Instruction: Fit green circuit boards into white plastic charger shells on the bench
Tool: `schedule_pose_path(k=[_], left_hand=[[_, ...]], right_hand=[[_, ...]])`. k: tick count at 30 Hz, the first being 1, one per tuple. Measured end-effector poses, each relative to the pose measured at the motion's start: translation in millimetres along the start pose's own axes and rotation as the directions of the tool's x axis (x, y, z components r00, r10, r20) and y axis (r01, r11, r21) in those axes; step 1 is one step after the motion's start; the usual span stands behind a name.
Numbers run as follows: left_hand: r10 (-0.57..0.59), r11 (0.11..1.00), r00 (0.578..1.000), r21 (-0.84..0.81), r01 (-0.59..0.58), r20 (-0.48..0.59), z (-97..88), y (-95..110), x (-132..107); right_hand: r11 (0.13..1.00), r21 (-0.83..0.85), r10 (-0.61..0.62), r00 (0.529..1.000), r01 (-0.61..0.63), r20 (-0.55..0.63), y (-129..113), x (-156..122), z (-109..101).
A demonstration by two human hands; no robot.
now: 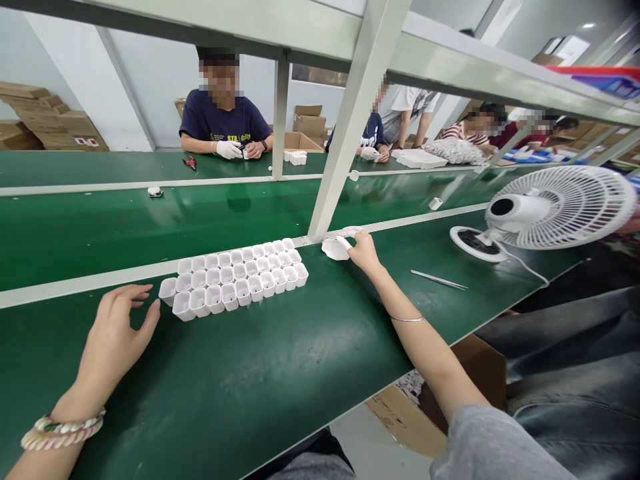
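Observation:
Several small white square plastic cups (pixel 229 295) stand in tight rows on the green bench. At the left end of the rows, my left hand (pixel 117 323) is open, its fingers curved and apart beside the outermost cup (pixel 169 291). I cannot tell whether a fingertip touches it. My right hand (pixel 366 253) reaches to the foot of the metal post, with thumb and fingers closed on a white flat piece (pixel 336 249). Its exact kind is unclear, and my fingers partly cover it.
A slanted metal post (pixel 345 127) rises beyond the cups. Tweezers (pixel 439 280) and a white fan (pixel 500 220) are at right. A small white part (pixel 155 191) lies on the belt (pixel 90 220). Across it, a co-worker (pixel 225 120) handles a small piece near red pliers (pixel 190 162).

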State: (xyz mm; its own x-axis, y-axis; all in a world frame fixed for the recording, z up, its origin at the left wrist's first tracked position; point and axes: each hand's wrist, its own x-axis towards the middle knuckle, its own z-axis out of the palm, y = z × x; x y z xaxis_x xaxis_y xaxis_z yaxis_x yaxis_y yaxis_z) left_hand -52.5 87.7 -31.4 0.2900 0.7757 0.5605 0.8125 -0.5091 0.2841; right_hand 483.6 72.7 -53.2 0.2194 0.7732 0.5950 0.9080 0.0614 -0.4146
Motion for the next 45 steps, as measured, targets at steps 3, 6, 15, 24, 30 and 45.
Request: schedule_pose_path(k=[3,6,15,24,30,45], left_hand=[[0.005,1.000,1.000,-0.003,-0.005,-0.003,-0.6,0.5,0.3],[0.003,1.000,1.000,-0.006,-0.003,0.003,-0.8,-0.2,0.4],[-0.003,1.000,1.000,-0.004,0.003,0.018,-1.3,-1.3,0.0],[-0.014,1.000,1.000,-0.003,0.014,0.023,-2.5,0.6,0.0],[-0.001,1.000,1.000,-0.008,0.002,0.024,-2.3,-0.8,-0.2],[0.016,1.000,0.999,0.003,-0.016,0.043,-2.1,-2.2,-1.4]], right_hand=[[0.999,-0.038,-0.031,0.998,0.033,0.055,3.8,-0.8,-4.7],[0.997,-0.069,-0.022,0.996,0.028,0.087,5.9,-1.6,-4.7],[0.999,-0.010,0.042,0.997,-0.042,0.058,6.2,-0.6,-2.3],[0.996,0.014,0.090,0.993,-0.092,0.071,1.0,-0.3,-4.6],[0.995,0.001,0.100,0.991,-0.101,0.091,0.6,-0.2,-5.2],[0.935,-0.204,0.337,0.903,-0.289,0.267,4.6,2.6,-1.9]])
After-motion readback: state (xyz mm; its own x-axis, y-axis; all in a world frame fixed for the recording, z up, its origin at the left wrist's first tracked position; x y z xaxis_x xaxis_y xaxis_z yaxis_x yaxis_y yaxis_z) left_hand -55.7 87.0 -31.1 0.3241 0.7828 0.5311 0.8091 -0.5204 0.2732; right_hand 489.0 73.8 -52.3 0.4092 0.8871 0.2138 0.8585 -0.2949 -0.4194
